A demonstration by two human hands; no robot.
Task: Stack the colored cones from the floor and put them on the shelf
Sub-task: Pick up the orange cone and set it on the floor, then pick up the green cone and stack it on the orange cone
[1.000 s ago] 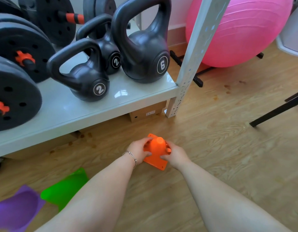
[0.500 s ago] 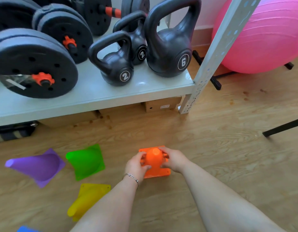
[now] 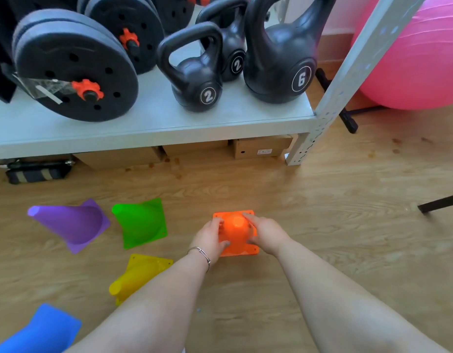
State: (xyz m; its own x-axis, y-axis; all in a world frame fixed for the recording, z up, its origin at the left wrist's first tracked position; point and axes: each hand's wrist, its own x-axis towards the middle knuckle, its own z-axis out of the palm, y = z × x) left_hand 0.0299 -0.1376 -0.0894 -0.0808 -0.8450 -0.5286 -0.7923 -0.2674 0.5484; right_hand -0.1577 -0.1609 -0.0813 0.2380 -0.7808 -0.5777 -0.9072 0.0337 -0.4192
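An orange cone [image 3: 236,234] stands upright on the wooden floor, tip toward me. My left hand [image 3: 210,239] grips its left side and my right hand [image 3: 265,233] grips its right side. To the left, a purple cone [image 3: 72,224] and a green cone [image 3: 141,222] lie on their sides. A yellow cone [image 3: 136,277] lies tipped below the green one, partly behind my left forearm. A blue cone [image 3: 42,329] lies at the bottom left corner. The grey shelf [image 3: 149,123] runs across the top of the view.
Black kettlebells [image 3: 200,72] and dumbbell weight plates [image 3: 75,70] fill much of the shelf. Cardboard boxes [image 3: 261,147] sit under it. A perforated shelf post [image 3: 330,103] stands at the right, a pink exercise ball [image 3: 414,59] beyond it. A black stand leg [image 3: 439,203] crosses the floor.
The view has swung left and down, bringing the purple, green, yellow and blue cones into sight. The orange cone has turned square and settled flat on the floor between both hands.
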